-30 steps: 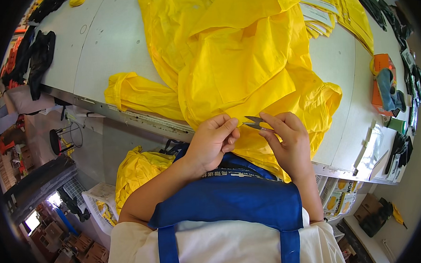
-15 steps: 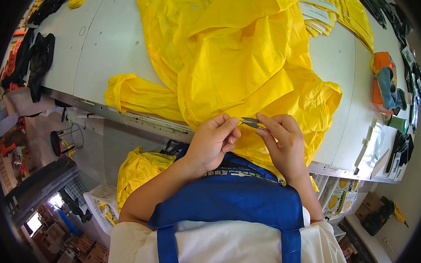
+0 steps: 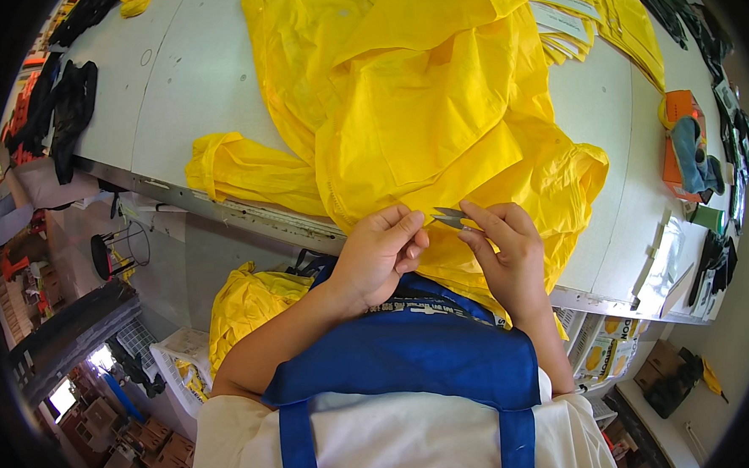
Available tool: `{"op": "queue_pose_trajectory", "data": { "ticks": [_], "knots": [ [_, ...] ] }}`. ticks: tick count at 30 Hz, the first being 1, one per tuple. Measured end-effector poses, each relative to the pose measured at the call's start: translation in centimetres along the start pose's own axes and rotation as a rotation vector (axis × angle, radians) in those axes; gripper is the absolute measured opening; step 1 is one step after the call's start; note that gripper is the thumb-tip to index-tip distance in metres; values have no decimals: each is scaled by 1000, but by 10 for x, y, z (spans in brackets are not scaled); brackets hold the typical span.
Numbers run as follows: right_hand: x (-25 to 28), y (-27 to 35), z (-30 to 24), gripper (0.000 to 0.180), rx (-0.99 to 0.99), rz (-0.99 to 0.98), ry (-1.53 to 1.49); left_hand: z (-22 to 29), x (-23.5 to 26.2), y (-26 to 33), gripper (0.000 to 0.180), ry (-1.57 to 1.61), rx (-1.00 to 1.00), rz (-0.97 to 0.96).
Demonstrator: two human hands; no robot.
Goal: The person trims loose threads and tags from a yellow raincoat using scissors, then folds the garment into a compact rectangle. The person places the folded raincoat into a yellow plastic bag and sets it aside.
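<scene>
A large yellow garment (image 3: 435,104), like a raincoat, spreads over the table and hangs over its near edge toward me. Above its lower part, my right hand (image 3: 510,244) grips small metal thread snips (image 3: 450,217), their blades pointing left and slightly apart. My left hand (image 3: 382,255) is closed in a pinch, thumb against forefinger, just left of the blade tips. Whatever sits in that pinch is too small to make out. A yellow sleeve (image 3: 257,172) lies to the left of my left hand.
Labelled yellow pieces (image 3: 562,21) lie stacked at the back right. An orange box (image 3: 683,146) with a blue-grey cloth (image 3: 694,158) stands on the right. Black garments (image 3: 72,114) hang over the left table edge. Below it, a yellow bundle (image 3: 251,308) lies beside a white crate (image 3: 182,363).
The snips and my right hand have shifted slightly right, away from my left fingertips. My left hand and the garment stay nearly the same.
</scene>
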State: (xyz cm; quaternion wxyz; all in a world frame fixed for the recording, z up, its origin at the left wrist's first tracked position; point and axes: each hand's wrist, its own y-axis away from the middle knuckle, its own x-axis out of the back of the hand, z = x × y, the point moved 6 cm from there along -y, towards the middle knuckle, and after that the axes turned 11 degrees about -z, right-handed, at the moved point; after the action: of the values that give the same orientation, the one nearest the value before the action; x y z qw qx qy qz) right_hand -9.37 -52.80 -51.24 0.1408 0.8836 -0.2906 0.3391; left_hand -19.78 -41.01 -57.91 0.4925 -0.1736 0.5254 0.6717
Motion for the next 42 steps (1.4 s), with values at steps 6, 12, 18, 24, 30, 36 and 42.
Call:
{"op": "queue_pose_trajectory", "data": {
  "ticks": [6,12,18,24,30,36,42],
  "knots": [
    [-3,2,-5,27,54,22,44,-3,1,-1,14,2,-8,1],
    [-10,13,48,25,-321,150,-707,-4,2,0,11,-61,-15,-7],
    [-58,-1,57,17,-543,20,-1297,-7,2,2,8,-248,-22,-23],
    [-35,3,57,26,-450,93,-944,58,26,10,20,-1042,-203,154],
    [-27,10,51,29,-372,-18,-845,146,-11,-65,53,-1847,-878,410],
    [-25,21,59,29,-223,20,-679,110,-30,-76,67,-1916,-724,316],
    [-10,19,39,30,-83,-87,-421,136,96,-94,77,-1814,-515,726]
  ]
}}
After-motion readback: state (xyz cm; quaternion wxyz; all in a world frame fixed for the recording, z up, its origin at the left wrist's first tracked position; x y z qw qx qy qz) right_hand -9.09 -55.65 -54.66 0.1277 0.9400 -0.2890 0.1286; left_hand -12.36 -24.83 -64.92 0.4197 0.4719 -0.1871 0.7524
